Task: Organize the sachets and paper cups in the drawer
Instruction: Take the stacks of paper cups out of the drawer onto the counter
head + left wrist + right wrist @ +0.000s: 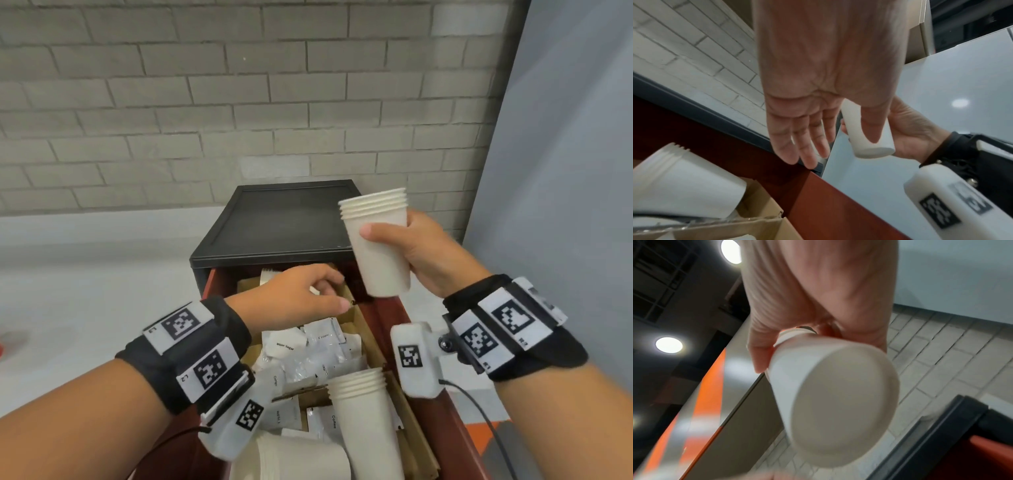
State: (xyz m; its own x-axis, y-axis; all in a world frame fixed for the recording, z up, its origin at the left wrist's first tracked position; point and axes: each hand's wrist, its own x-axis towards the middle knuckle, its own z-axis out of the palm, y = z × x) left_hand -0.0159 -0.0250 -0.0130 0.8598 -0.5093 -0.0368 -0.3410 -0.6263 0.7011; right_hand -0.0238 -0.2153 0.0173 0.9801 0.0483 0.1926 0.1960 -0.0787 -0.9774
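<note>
My right hand [416, 240] grips a stack of several white paper cups [376, 240] upright above the back right of the open red-brown drawer [387, 318]. From below, the stack's base [838, 402] fills the right wrist view under my right hand [807, 305]. My left hand [318, 294] reaches over the drawer's back part, fingers straight and relaxed [803, 146], holding nothing. A white item [269, 275] lies just beyond it, partly hidden. White sachets [308, 346] are heaped mid-drawer. A second cup stack [363, 411] lies near the front.
Cardboard dividers [356, 308] split the drawer into compartments. More white cups [301, 455] lie at the drawer's front edge. The black cabinet top [284, 219] sits above the drawer against a grey brick wall. A grey panel [565, 171] stands close on the right.
</note>
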